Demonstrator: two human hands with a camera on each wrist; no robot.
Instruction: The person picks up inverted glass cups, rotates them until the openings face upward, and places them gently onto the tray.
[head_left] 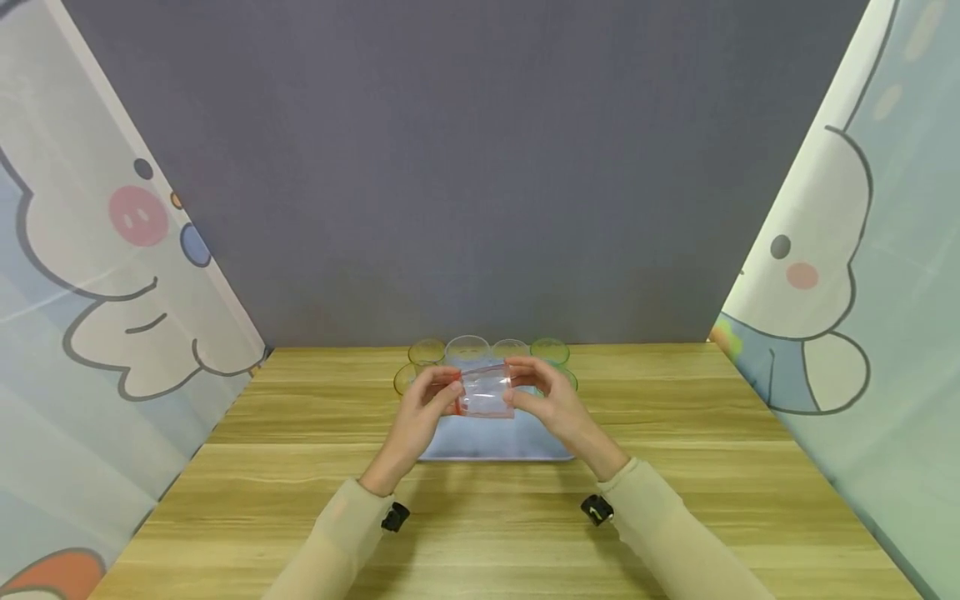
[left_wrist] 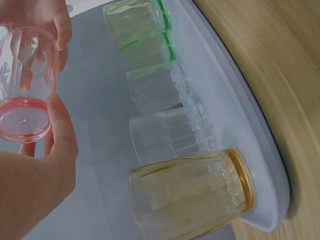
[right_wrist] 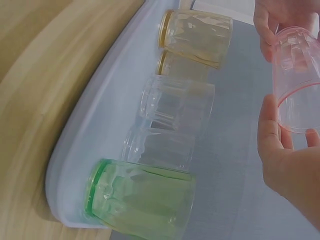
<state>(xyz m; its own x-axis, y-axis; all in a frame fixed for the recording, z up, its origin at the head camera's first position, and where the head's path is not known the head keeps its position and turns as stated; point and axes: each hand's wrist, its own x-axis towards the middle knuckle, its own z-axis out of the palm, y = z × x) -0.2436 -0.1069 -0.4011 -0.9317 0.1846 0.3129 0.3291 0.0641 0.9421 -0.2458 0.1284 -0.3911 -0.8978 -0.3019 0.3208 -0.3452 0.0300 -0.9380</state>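
Observation:
A see-through pink-tinted cup [head_left: 486, 392] with a red base lies on its side in the air, held between both hands above the tray. My left hand [head_left: 420, 412] grips the base end, thumb in front and fingers behind. At the rim end, my right hand [head_left: 551, 404] pinches the wall between thumb and fingers. In the left wrist view, the red base ring of the pink cup [left_wrist: 27, 85] sits against the left thumb. The right wrist view shows the open rim of the pink cup [right_wrist: 300, 85] by the right fingers.
A pale blue-grey tray [head_left: 495, 446] stands on the wooden table [head_left: 495, 525]. Upright on it are amber cups [left_wrist: 192, 192] at the left, clear cups [left_wrist: 170, 132] at the back, and green cups [right_wrist: 142, 200] at the right. A grey panel [head_left: 487, 167] rises behind the table.

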